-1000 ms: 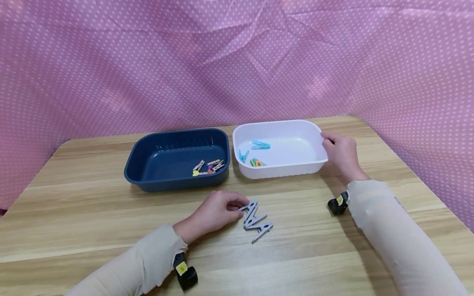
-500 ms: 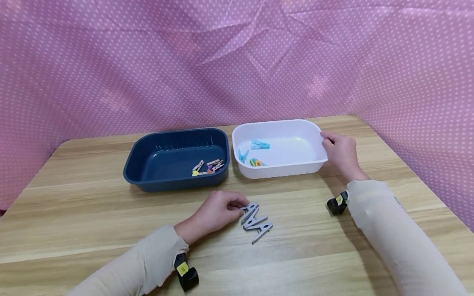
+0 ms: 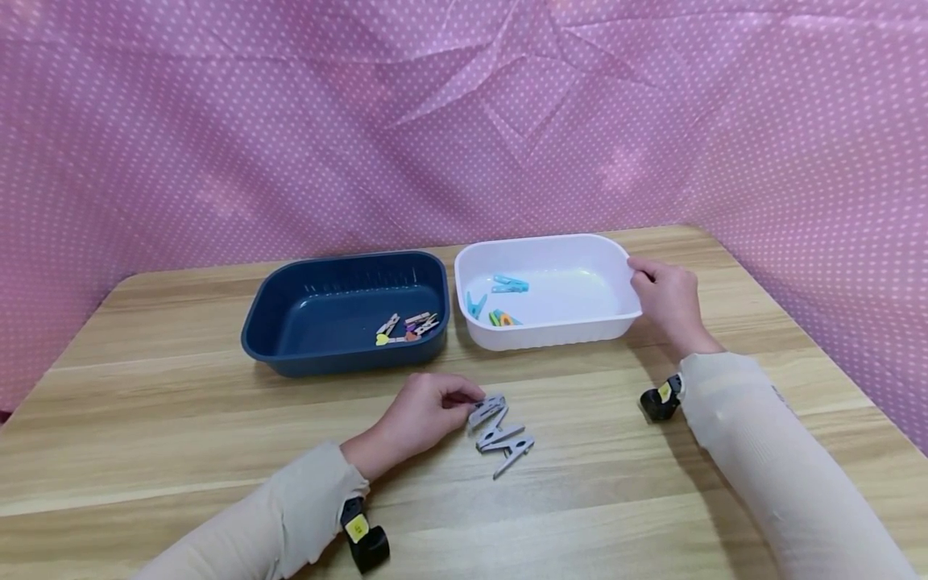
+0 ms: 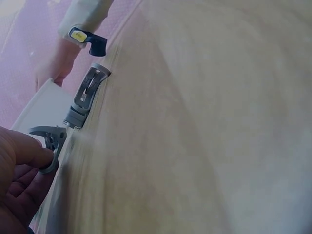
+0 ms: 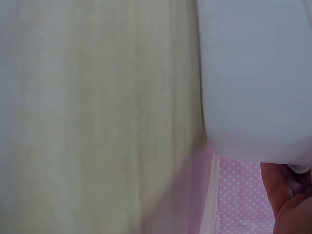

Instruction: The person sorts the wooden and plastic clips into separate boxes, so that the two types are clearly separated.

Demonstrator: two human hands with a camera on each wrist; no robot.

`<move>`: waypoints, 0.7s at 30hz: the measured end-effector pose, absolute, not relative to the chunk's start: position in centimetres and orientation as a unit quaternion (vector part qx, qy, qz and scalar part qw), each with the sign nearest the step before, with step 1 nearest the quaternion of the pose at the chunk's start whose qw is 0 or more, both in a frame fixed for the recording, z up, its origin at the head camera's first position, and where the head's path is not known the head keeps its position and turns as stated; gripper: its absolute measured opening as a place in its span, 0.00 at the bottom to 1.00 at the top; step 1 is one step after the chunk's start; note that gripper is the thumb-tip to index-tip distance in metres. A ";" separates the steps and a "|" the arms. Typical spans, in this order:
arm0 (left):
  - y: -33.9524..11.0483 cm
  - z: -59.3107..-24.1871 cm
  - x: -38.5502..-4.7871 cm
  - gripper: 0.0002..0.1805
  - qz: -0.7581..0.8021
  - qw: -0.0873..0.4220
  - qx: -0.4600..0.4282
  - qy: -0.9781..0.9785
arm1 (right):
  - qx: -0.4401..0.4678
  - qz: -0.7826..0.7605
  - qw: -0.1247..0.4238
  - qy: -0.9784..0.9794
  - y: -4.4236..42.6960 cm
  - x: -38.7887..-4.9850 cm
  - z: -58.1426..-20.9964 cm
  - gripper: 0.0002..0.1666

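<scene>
My left hand [image 3: 428,412] pinches a grey clothespin [image 4: 54,141] between thumb and fingers, low over the table. Beside it on the wood lie more grey clothespins [image 3: 511,449], close together and partly overlapping. At the right end of the white basin [image 3: 573,332], my right hand [image 3: 669,302] grips the rim. In the right wrist view its fingers [image 5: 275,187] curl under the basin's edge. A few blue clothespins [image 3: 511,284] and a multicoloured one [image 3: 502,319] lie inside that basin, toward its left.
A dark blue basin [image 3: 341,364] stands left of the white one, with several small wooden clothespins [image 3: 397,338] in its right corner. Behind the table [image 3: 181,451] hangs a pink dotted cloth [image 3: 362,129]. Black cameras [image 3: 368,546] sit on both wrists.
The grey clothespin in my left hand has turned and shifted slightly down and left. The right hand stays on the white basin's rim.
</scene>
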State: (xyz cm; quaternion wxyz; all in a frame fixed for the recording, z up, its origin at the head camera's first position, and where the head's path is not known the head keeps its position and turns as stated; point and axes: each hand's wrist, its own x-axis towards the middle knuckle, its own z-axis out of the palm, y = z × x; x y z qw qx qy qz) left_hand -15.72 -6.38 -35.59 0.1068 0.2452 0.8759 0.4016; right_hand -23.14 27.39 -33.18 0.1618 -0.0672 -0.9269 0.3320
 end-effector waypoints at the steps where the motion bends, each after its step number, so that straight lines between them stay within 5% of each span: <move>1: -6.4 -35.6 -15.7 0.11 0.403 0.105 0.243 0.876 | -0.068 0.332 0.162 -0.927 27.4 -23.1 -33.2 0.20; 21: -6.4 -35.2 -15.5 0.09 0.441 0.056 0.236 0.864 | -0.071 0.339 0.155 -0.925 27.4 -23.0 -33.0 0.20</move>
